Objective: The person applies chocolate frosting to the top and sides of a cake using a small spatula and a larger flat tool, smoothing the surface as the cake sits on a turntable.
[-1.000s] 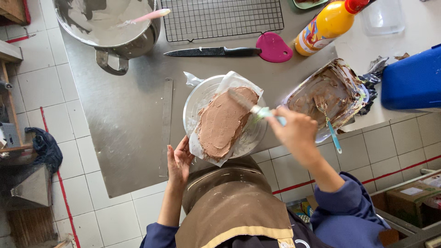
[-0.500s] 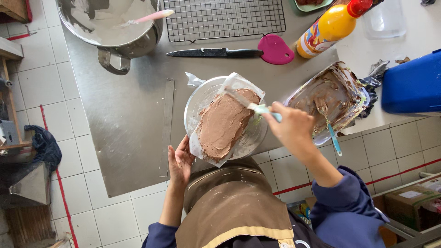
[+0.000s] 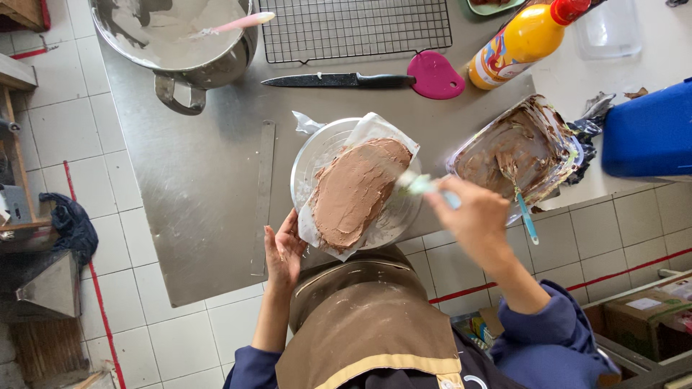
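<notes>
On the worktop (image 3: 194, 187), the right hand (image 3: 472, 220) is gripping a spatula (image 3: 418, 185) against the soft, smearable frosted cake (image 3: 353, 191); the left hand (image 3: 282, 248), fingers open, is touching the plate (image 3: 306, 162) rim.

Knife (image 3: 339, 80), rack (image 3: 357, 29) (bottle (image 3: 520, 42) nearby)

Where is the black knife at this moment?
In the head view, the knife lies flat on the steel table, just below the wire rack, between the metal bowl and the pink scraper.
</notes>
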